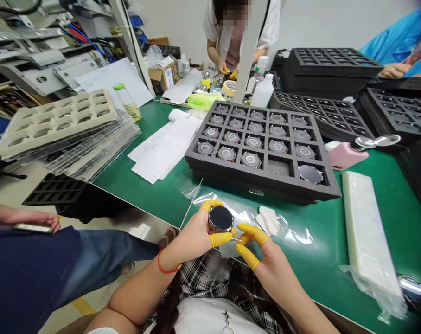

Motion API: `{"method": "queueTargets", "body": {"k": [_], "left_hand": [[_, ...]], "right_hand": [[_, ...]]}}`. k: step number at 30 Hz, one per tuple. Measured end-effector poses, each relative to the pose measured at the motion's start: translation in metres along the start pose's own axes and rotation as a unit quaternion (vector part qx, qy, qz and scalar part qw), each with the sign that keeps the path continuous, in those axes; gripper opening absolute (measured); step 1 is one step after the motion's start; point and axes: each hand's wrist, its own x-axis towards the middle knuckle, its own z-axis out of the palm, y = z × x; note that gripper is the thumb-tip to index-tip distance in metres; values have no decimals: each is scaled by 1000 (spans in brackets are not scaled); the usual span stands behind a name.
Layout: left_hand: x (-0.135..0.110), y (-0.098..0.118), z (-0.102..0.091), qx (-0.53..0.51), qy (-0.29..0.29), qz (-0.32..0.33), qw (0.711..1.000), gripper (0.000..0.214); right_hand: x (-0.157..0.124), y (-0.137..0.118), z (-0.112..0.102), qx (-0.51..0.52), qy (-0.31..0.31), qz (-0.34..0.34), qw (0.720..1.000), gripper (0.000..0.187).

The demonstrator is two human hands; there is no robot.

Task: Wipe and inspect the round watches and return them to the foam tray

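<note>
My left hand [200, 232], in yellow finger cots, is closed around the rim of a round watch case [221, 218] with a dark glass face and silver bezel. Just to its right, my right hand [262, 253] has its cotted fingers apart, close to the case's lower right edge; whether they touch it I cannot tell. Beyond my hands stands a black foam tray [259, 174] with several watch cases in its compartments, most showing their round backs. One case [310, 174] in the front right compartment lies face up. The compartment beside it holds no watch.
Clear plastic film [297, 230] and a crumpled white wipe [268, 221] lie before the tray. A pink pump bottle [349, 153] and a wrapped white block [368, 227] are at right. Papers [165, 148] and stacked trays [57, 120] sit left. Other people work nearby.
</note>
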Motion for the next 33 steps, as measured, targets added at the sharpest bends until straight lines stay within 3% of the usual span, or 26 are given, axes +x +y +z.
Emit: {"method": "queueTargets", "body": {"k": [5,17,25,30,33], "left_hand": [[-4,-2,3,22,6,17,1000,50],[-2,1,10,37,-1,-26,999,53],[2,-4,13,24,12,-27,999,55],[10,-13,3,23,52,-18,998,59],[8,-14,2,40,22,-22,999,57]], "right_hand": [[0,2,-3,-90,29,-107,990,14],[-13,-5,-7,-128,13,-74,989,12],[-18,-1,-3,-147,44,-66,986,17],[-29,-20,-29,-87,66,-82,991,17],[-31,-31,-48,11,100,-46,994,15]]}}
